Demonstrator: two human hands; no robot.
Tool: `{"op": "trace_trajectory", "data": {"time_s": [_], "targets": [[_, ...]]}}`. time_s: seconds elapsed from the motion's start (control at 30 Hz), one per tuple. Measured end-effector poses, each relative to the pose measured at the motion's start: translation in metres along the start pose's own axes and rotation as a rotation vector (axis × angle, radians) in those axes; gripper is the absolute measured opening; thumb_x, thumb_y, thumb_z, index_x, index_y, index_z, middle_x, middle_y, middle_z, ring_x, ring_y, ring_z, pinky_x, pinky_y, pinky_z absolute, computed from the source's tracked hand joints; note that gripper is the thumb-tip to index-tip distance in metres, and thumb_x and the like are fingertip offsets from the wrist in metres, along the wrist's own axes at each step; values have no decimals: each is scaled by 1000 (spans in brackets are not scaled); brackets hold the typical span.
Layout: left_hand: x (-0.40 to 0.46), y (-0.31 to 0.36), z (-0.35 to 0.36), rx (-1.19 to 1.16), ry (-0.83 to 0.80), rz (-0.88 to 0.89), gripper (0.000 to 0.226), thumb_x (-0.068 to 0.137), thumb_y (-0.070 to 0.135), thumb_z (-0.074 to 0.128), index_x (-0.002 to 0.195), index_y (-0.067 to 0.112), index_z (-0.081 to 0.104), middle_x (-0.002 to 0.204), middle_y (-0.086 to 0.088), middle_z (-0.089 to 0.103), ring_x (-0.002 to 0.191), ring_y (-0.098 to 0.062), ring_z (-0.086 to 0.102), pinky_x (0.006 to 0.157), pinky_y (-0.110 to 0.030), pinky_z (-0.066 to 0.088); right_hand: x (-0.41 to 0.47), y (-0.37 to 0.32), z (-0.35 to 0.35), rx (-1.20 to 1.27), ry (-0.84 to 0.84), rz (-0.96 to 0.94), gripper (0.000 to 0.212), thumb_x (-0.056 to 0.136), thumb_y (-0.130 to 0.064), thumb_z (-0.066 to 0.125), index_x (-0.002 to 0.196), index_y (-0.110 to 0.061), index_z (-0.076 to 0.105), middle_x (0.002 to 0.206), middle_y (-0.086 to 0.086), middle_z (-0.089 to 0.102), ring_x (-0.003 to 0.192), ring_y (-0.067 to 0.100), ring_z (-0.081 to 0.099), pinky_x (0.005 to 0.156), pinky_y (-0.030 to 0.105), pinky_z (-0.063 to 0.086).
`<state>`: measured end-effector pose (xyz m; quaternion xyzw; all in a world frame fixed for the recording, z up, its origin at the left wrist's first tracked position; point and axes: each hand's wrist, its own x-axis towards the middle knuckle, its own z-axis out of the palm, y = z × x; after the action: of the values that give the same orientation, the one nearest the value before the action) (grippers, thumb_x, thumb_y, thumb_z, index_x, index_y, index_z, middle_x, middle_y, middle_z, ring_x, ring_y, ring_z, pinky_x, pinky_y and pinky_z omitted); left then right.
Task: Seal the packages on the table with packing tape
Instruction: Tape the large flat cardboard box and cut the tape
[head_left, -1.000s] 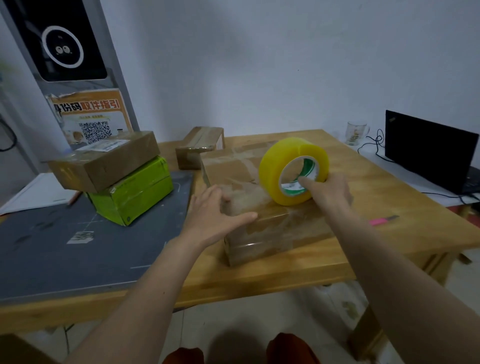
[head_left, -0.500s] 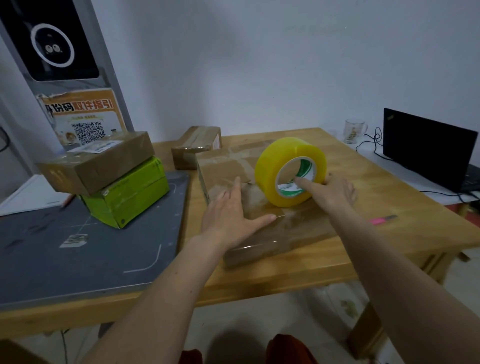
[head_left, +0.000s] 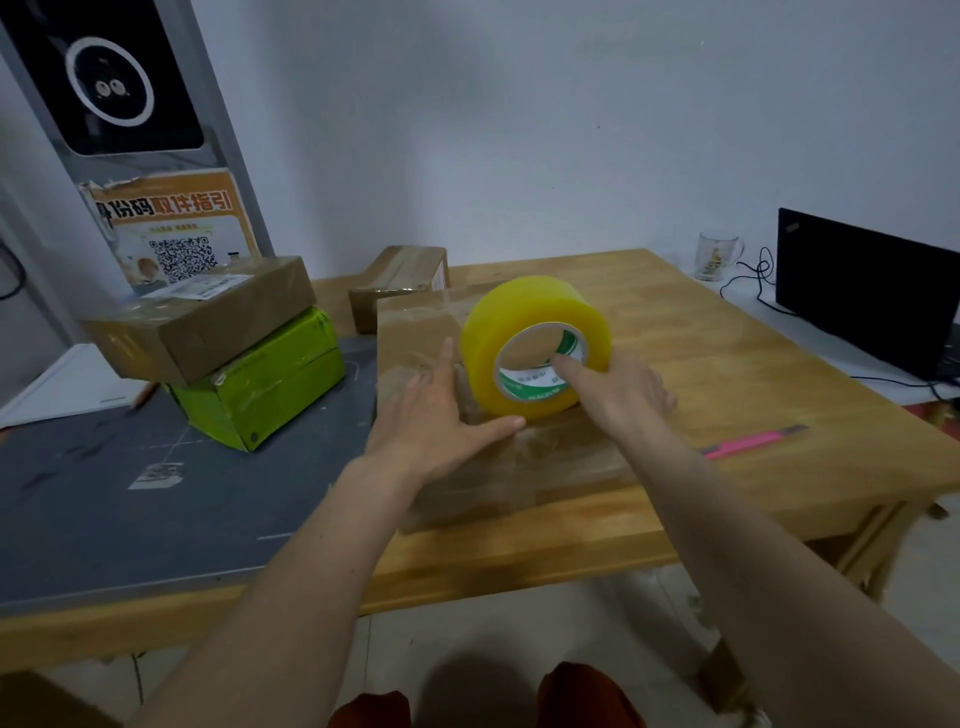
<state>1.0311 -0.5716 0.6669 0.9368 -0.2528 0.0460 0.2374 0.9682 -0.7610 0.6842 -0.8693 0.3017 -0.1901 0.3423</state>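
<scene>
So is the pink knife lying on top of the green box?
No, the pink knife lies on the bare wooden table, far right of the green box.

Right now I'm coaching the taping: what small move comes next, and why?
Probably roll the tape roll farther along the big box. The right hand grips it through the core, standing on the box top, while the left hand lies flat beside it.
</scene>
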Motion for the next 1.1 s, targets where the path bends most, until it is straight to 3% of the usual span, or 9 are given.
{"op": "trace_trajectory", "data": {"time_s": [0.13,0.23,0.4,0.5,0.6,0.77,0.87,0.97,1.1], "targets": [[2,-6,0,9,1,-11,128,52,99,47,154,38,-2,155,4,38,139,-24,38,107,-45,37,1,5,-15,166,8,-95,32,85,-47,59,90,-15,63,88,7,61,89,31,56,79,38,43],[2,-6,2,30,-3,-24,133,48,103,41,155,36,-1,158,4,32,142,-24,35,109,-45,34,15,19,-37,412,119,-24,30,87,-24,59,114,-12,59,109,12,63,104,32,58,88,43,49],[3,-3,2,68,-27,-16,133,50,103,37,156,32,-1,160,4,28,144,-23,32,111,-44,32,20,28,-36,532,122,92,30,86,-29,60,110,-11,56,100,8,60,98,32,58,79,47,49],[2,-1,3,113,-32,-3,129,54,102,34,156,29,2,160,2,26,145,-22,29,112,-43,30,19,30,-30,605,43,133,33,82,-29,74,99,-2,66,96,21,65,94,37,63,75,48,51],[2,0,3,147,-55,0,125,59,99,33,156,28,3,162,0,22,147,-21,24,114,-41,26,18,32,-26,623,-18,129,24,84,-34,74,82,-10,70,88,13,66,93,35,64,77,49,53],[8,16,6,139,-143,18,113,70,91,38,156,28,1,164,0,12,150,-21,14,118,-41,19,17,30,-15,640,115,112,34,85,-29,64,55,-22,49,53,-4,44,55,20,43,60,39,34],[11,33,15,151,-148,80,108,73,88,40,156,29,4,164,-2,12,150,-20,11,119,-39,15,19,27,-14,598,102,94,26,82,-37,69,72,-14,63,73,7,62,74,27,57,70,45,45],[13,36,21,226,-122,107,113,69,93,33,157,28,4,164,-1,14,150,-18,11,119,-36,13,26,29,-18,535,102,37,34,83,-44,69,73,-13,58,73,6,57,76,27,55,70,40,39],[15,32,19,192,-151,80,127,53,100,21,156,29,-5,164,-1,12,150,-18,12,118,-36,14,33,37,-26,545,189,9,35,88,-42,63,99,-9,60,94,7,58,90,27,55,73,37,41]]}}
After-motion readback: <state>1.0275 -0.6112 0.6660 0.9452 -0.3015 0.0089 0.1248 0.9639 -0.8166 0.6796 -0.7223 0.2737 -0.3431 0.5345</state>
